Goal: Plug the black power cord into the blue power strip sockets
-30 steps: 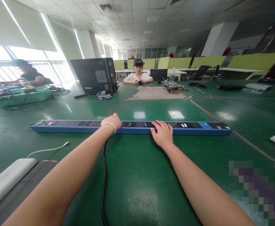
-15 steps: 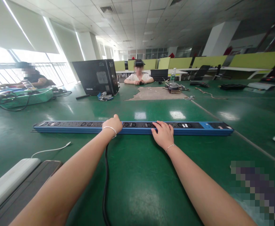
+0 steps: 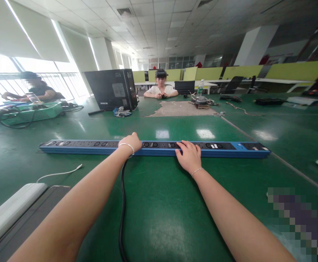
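Observation:
A long blue power strip (image 3: 159,153) with a black socket face lies crosswise on the green table. My left hand (image 3: 131,142) is a closed fist on top of the strip, left of its middle. A black power cord (image 3: 123,203) runs from beneath that hand toward me; its end is hidden inside the fist. My right hand (image 3: 190,154) rests on the strip right of the middle, fingers spread over the sockets and wrist toward me.
A black computer case (image 3: 111,89) stands at the back left beside gloves (image 3: 122,112). Further left is a green basket (image 3: 43,111) with cables. A white bar-shaped object (image 3: 14,214) lies at the near left. Two people sit beyond: one across (image 3: 161,87), one at left.
Both hands stay in the same places on the power strip. The view has shifted very slightly, and the person at the far left has moved an arm.

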A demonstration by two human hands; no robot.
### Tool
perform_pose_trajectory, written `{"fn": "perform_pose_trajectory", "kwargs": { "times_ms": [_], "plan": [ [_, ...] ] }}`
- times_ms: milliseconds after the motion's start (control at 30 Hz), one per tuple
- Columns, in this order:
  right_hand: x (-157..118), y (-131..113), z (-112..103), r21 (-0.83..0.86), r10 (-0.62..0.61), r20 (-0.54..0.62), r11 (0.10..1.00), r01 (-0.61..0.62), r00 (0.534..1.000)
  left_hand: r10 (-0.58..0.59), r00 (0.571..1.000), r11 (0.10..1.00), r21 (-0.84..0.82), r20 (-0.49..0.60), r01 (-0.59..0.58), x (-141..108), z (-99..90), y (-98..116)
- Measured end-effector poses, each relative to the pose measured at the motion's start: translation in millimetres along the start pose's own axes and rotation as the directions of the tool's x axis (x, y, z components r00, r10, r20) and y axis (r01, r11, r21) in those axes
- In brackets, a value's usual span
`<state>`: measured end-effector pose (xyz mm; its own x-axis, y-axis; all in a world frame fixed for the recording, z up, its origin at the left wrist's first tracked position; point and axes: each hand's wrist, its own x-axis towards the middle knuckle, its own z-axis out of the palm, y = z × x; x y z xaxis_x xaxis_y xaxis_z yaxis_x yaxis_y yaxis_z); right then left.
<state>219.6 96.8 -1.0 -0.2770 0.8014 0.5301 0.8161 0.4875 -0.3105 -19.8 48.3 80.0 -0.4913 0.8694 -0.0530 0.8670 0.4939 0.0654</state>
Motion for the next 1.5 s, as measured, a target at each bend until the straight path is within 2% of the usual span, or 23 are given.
{"fn": "perform_pose_trajectory", "kwargs": {
  "times_ms": [333,667,967,1367,1500],
  "plan": [
    [0.2,-0.6,-0.1,-0.004,0.002,0.0,1.0,-0.002,1.0,-0.01,0.996,0.999,0.029,-0.092,0.013,-18.3,10.3,2.4],
    [0.4,-0.1,-0.5,-0.009,-0.001,0.002,1.0,0.001,1.0,0.07,0.997,0.994,0.087,-0.038,-0.067,-11.9,6.7,-1.2],
    [-0.4,-0.7,-1.5,-0.013,-0.003,-0.001,1.0,0.003,1.0,0.095,0.995,0.991,0.092,0.004,-0.095,-2.3,1.4,-1.9],
    [-0.1,-0.4,-0.5,-0.002,0.001,0.001,1.0,-0.001,1.0,0.035,0.996,0.999,0.044,-0.086,-0.031,-22.2,15.7,-1.3],
    [-0.5,-0.3,-0.7,0.001,0.002,-0.002,1.0,-0.002,1.0,0.067,0.997,0.997,0.031,-0.048,-0.065,-14.0,3.0,-3.6]
  ]
}}
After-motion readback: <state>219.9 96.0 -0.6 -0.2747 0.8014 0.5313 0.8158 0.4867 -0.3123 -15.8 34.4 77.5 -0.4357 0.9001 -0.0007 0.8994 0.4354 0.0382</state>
